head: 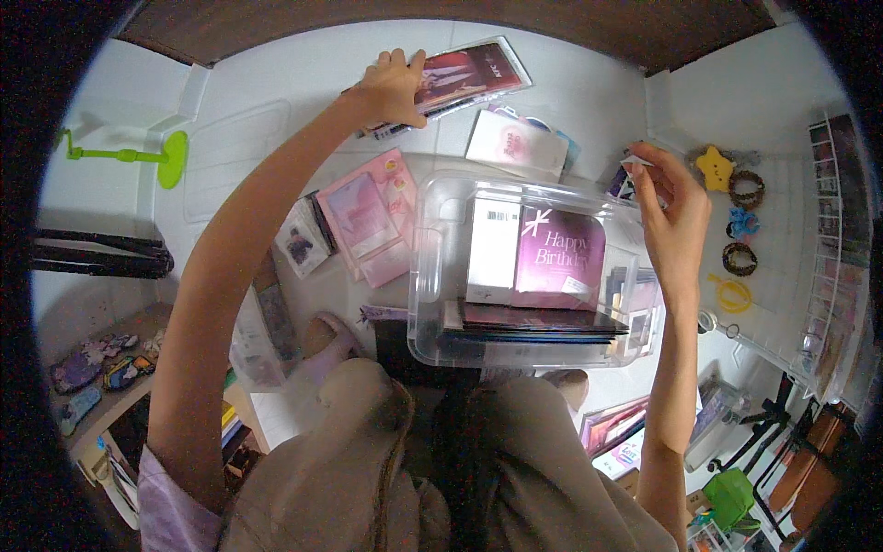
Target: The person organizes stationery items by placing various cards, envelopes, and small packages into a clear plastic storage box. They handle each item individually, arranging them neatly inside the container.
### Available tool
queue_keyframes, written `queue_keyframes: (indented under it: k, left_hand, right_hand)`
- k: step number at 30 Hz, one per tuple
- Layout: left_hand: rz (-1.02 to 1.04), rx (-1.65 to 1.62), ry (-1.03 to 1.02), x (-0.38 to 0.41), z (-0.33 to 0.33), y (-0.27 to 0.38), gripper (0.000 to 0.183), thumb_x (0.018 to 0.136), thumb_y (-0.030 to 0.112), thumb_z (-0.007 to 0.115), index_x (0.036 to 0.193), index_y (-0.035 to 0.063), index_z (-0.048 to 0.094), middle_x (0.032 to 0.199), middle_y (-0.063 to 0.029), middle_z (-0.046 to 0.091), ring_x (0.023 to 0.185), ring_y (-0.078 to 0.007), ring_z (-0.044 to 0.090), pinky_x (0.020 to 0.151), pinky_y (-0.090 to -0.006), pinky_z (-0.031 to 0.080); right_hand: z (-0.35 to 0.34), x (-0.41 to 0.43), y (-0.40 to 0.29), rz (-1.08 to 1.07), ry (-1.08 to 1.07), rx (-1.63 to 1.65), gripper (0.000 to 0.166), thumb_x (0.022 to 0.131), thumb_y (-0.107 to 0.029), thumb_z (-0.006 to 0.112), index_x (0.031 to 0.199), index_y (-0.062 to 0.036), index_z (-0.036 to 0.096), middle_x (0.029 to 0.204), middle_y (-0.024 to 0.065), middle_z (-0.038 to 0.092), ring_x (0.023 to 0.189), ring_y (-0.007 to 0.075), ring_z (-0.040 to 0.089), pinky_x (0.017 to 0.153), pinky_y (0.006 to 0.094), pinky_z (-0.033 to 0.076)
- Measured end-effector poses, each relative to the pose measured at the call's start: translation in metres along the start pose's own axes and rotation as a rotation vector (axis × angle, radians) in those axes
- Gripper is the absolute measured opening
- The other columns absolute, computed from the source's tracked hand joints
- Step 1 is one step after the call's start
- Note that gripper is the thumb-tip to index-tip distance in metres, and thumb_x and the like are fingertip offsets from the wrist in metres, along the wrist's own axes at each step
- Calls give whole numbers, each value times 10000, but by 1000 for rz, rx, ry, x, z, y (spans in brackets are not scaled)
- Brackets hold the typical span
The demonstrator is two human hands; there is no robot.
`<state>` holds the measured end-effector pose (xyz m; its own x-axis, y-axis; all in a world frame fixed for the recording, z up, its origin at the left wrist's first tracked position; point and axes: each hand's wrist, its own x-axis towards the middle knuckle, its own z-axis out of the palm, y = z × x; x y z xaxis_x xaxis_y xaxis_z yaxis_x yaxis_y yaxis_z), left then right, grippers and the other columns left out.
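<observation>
My left hand (393, 86) reaches far forward, with its fingers and thumb spread across a stack of plastic-sleeved prints (476, 72). My right hand (672, 190) is at the far right corner of a clear plastic storage box (428, 331). Its thumb and forefinger are at a small dark-and-white card (621, 178); whether they pinch it is unclear. Inside the box a purple printed packet (559, 259) lies beside a white box (493, 255). Several thin dark folders (538, 324) stand along the near wall.
Beyond the box lies a white printed envelope (517, 145). Pink packets (369, 214) and a photo packet (302, 238) are on its left. A clear lid (234, 162) and a green stand (172, 159) sit farther left. Scrunchies (746, 190) and a yellow star (715, 168) line the right side.
</observation>
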<state>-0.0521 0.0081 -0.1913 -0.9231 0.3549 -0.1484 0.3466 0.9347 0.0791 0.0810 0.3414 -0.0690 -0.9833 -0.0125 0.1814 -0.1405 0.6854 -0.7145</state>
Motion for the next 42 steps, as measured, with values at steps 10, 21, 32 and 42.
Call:
queue_keyframes:
  k: [10,21,32,42]
  left_hand:
    - [-121,-240,58,-3,6,-55,1077,549,388,840,1414,46,298,1226,-264,455,1163,-420,467,945,-525,425]
    - [-131,-157,42,-40,44,-103,1270,527,604,830,1488,76,189,1274,-223,401,1222,-390,398,942,-582,361]
    - [-144,-139,307,-63,69,-115,1154,646,606,743,1498,93,156,1302,-183,354,1233,-369,350,1016,-535,286]
    - [161,-1389,192,-60,-75,30,477,902,283,614,1292,22,526,1008,-112,627,980,-157,580,872,-294,448]
  right_hand:
    - [6,26,-9,-30,-122,-88,231,890,-103,614,1095,-4,652,938,150,701,841,189,689,732,291,529]
    - [196,182,35,187,-392,-442,545,720,-458,739,1044,-23,684,1016,184,691,923,315,674,850,383,517]
    - [81,165,27,508,-555,467,468,726,-279,830,1073,-24,647,951,59,691,872,167,670,796,295,533]
    - [-67,29,16,414,-215,597,363,862,-209,708,1122,6,574,1052,82,667,932,120,637,821,265,498]
